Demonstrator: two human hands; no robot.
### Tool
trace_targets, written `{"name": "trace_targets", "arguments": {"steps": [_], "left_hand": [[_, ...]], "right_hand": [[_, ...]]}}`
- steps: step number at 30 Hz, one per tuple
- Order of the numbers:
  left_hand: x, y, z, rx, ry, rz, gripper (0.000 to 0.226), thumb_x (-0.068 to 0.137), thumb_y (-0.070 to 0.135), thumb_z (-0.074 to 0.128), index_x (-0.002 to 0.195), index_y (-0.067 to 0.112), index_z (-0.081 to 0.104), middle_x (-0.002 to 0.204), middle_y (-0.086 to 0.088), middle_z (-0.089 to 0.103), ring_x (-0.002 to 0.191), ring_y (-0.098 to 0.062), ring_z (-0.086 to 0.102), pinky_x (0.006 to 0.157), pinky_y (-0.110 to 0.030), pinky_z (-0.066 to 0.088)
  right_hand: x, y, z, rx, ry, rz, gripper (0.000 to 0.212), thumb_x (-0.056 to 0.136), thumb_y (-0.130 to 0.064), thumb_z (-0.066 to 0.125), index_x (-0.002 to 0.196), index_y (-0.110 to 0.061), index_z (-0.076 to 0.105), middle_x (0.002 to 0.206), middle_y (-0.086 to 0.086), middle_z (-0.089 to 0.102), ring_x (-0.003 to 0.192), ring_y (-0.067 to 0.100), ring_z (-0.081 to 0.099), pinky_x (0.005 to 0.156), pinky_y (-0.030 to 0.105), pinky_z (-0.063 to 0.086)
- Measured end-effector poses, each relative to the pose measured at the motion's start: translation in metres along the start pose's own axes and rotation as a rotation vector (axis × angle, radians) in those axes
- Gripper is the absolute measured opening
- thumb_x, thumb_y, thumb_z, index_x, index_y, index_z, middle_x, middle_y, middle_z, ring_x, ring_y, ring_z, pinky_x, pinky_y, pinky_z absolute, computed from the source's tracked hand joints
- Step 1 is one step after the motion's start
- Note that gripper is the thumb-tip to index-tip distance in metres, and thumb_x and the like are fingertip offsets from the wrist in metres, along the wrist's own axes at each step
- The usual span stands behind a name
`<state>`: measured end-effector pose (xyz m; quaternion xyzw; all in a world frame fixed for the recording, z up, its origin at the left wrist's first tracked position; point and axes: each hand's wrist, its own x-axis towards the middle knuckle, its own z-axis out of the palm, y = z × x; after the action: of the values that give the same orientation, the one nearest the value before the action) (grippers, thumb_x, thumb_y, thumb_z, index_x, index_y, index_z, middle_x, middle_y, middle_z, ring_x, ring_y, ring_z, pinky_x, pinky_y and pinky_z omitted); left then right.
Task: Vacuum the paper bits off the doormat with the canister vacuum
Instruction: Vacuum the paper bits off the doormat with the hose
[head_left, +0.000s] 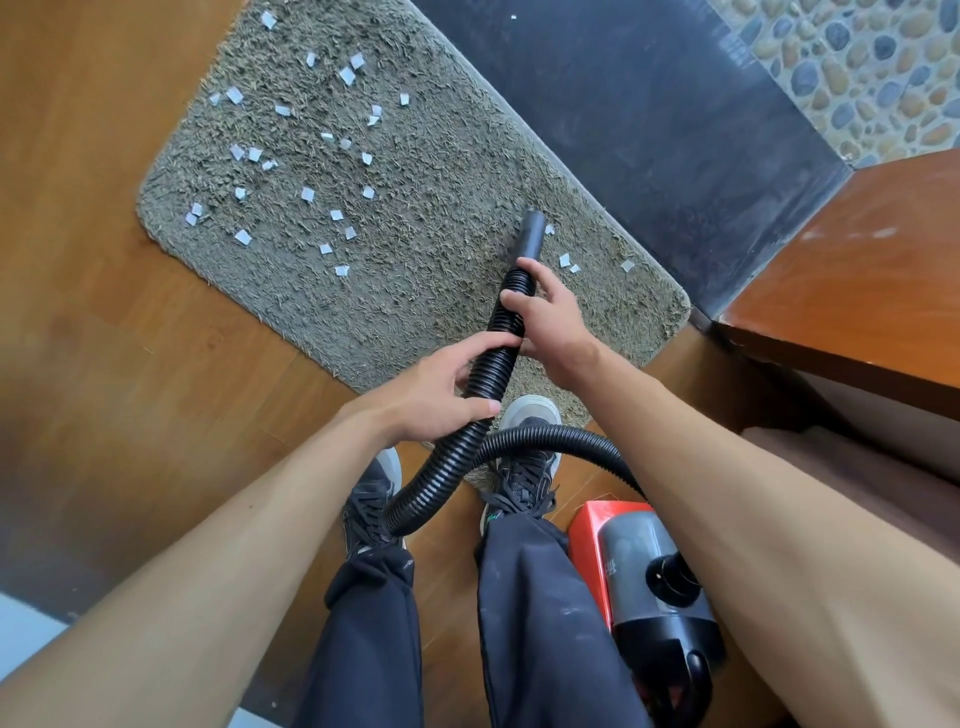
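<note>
The right hand (553, 325) is curled round the black ribbed hose (441, 467) just behind its smooth nozzle (531, 234), thumb on the left side and fingers wrapped over the right; the left hand (434, 392) grasps the same hose a little nearer the person, thumb across the near side and fingers curled over the far side, so that the two hands sit one behind the other and almost touch; the nozzle points away from the person and down onto the right part of the doormat (415, 171), a shaggy grey-green mat lying slantwise on the wooden floor (104, 312); one paper bit lies just beside the nozzle mouth and a few more just right of it, near the right hand; most of the paper bits (242, 237) are scattered over the left and far part of the mat, well apart from both hands; from the left hand the hose drops toward the person, bends between the two dark shoes (527, 462), crosses itself and arcs right under the right forearm to the canister vacuum (628, 545), red and grey, which sits on the floor at the near right beside the right leg; beyond the mat runs a dark stone strip (623, 104), with pebble paving (857, 67) at the far right.
</note>
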<state>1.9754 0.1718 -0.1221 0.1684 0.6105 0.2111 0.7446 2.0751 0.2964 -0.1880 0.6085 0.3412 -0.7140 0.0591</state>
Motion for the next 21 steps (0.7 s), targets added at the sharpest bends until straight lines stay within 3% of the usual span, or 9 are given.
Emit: {"name": "trace_targets", "arguments": {"steps": [4, 10, 14, 18, 21], "left_hand": [[0.004, 0.005, 0.008, 0.049, -0.018, -0.009, 0.064, 0.094, 0.008, 0.063, 0.139, 0.047, 0.042, 0.096, 0.008, 0.059, 0.066, 0.003, 0.06, 0.054, -0.01, 0.046], [0.009, 0.013, 0.015, 0.134, -0.035, -0.014, 0.064, 0.091, 0.014, 0.066, 0.137, 0.052, 0.042, 0.106, 0.006, 0.062, 0.093, -0.009, 0.062, 0.085, -0.033, 0.055], [0.007, 0.014, 0.016, 0.177, -0.053, -0.007, 0.064, 0.091, 0.015, 0.067, 0.138, 0.05, 0.041, 0.105, 0.01, 0.062, 0.094, -0.007, 0.063, 0.084, -0.03, 0.054], [0.002, 0.005, 0.018, 0.154, -0.065, -0.004, 0.065, 0.09, 0.012, 0.067, 0.137, 0.05, 0.043, 0.101, 0.011, 0.063, 0.085, -0.001, 0.062, 0.072, -0.019, 0.05], [-0.003, -0.002, 0.019, 0.143, -0.074, -0.009, 0.065, 0.09, 0.01, 0.067, 0.134, 0.052, 0.044, 0.107, 0.007, 0.067, 0.102, -0.008, 0.064, 0.074, -0.017, 0.051]], "right_hand": [[-0.003, 0.008, -0.013, 0.059, 0.035, 0.012, 0.047, 0.094, -0.005, 0.054, 0.133, -0.031, 0.051, 0.116, 0.007, 0.061, 0.091, 0.019, 0.062, 0.069, 0.037, 0.056], [-0.006, 0.011, -0.026, 0.077, 0.046, 0.034, 0.05, 0.094, -0.004, 0.054, 0.136, -0.03, 0.05, 0.115, 0.004, 0.06, 0.089, 0.017, 0.063, 0.065, 0.033, 0.053], [-0.008, 0.013, -0.031, 0.085, 0.028, 0.049, 0.05, 0.095, -0.004, 0.054, 0.137, -0.029, 0.05, 0.114, 0.006, 0.061, 0.086, 0.017, 0.063, 0.06, 0.03, 0.053], [-0.014, 0.022, -0.031, 0.087, 0.005, 0.058, 0.05, 0.095, -0.003, 0.054, 0.138, -0.028, 0.049, 0.108, 0.003, 0.061, 0.084, 0.015, 0.063, 0.06, 0.031, 0.054], [-0.016, 0.029, -0.029, 0.106, -0.015, 0.075, 0.049, 0.095, -0.002, 0.054, 0.137, -0.027, 0.05, 0.104, 0.003, 0.06, 0.082, 0.015, 0.061, 0.064, 0.034, 0.055]]}}
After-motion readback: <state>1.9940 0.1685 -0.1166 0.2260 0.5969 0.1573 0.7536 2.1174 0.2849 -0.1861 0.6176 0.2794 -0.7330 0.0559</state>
